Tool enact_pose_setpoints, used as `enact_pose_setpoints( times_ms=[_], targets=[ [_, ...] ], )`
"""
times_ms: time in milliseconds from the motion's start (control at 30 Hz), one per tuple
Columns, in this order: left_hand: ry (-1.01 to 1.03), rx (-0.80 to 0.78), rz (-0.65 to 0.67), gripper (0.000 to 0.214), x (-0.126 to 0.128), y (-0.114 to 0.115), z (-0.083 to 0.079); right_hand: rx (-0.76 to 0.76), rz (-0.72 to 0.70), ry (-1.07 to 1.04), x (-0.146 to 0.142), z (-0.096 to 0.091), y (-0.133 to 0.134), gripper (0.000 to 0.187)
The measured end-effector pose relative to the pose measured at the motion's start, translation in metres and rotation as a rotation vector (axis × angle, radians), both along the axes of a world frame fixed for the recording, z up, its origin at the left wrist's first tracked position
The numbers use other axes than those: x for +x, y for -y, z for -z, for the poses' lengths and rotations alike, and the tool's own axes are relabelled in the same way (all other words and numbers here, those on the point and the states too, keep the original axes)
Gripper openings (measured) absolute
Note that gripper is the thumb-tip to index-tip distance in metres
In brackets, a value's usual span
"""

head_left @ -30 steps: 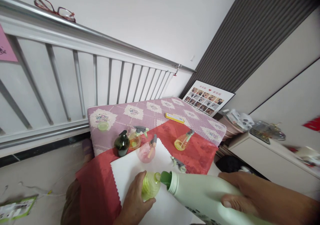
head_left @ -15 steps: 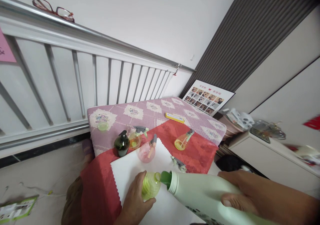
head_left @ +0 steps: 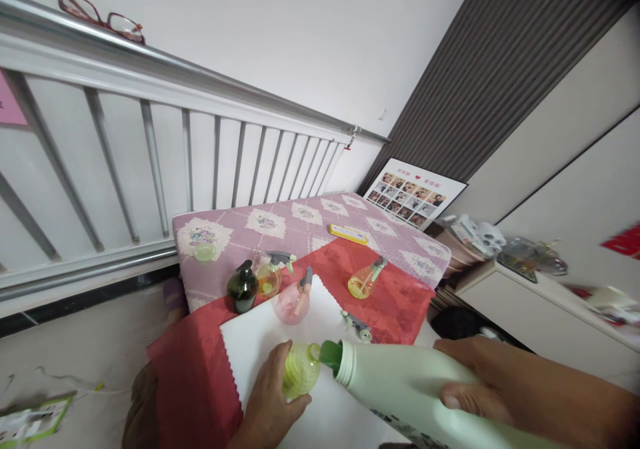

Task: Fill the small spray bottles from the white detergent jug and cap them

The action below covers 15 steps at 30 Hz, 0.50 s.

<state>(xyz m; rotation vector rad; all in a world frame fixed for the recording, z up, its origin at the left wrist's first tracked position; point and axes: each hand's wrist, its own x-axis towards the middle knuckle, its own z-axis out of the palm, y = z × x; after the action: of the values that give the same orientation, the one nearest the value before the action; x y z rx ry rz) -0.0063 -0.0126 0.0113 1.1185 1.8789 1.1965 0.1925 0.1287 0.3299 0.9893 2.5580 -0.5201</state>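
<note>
My left hand [head_left: 273,399] is wrapped round a yellow-green spray bottle [head_left: 301,371] whose top is off, tilted above a white sheet [head_left: 250,342]. A large pale green detergent bottle [head_left: 400,382] lies tipped in my right hand [head_left: 480,382]. Its green pouring spout [head_left: 330,356] points at the small bottle's mouth, very close to it. Whether liquid flows between them I cannot make out. Just beyond, a grey and green spray head [head_left: 357,326] rests loose by the sheet's edge. A pink spray bottle [head_left: 293,302] stands behind the yellow-green one.
A dark green pump bottle [head_left: 243,286] and two amber spray bottles, one at left [head_left: 269,279] and one at right [head_left: 363,282], stand around. A yellow case [head_left: 348,234] and a pale green dish [head_left: 205,252] lie on the patterned cloth [head_left: 270,222]. A white radiator [head_left: 200,156] runs behind.
Both hands keep their holds, with the spout still at the small bottle's mouth. The view has shifted very slightly; nothing on the table has moved.
</note>
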Motion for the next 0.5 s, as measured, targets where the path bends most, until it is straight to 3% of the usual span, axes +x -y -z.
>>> enact_pose_setpoints(
  times_ms=[67,200,500],
  targets=[
    [0.0,0.014,-0.007,0.085,0.0006,-0.0003,0.0015,-0.068,-0.002,0.057,-0.0026,-0.0017,0.0006,0.045],
    [0.001,0.019,-0.012,0.085,0.0,-0.0006,0.0008,-0.063,0.002,0.059,-0.0036,-0.0025,0.0006,0.047],
    [0.006,0.016,-0.014,0.086,-0.0002,0.0002,0.0011,-0.069,0.005,-0.005,-0.0026,-0.0004,-0.0007,0.03]
  ],
)
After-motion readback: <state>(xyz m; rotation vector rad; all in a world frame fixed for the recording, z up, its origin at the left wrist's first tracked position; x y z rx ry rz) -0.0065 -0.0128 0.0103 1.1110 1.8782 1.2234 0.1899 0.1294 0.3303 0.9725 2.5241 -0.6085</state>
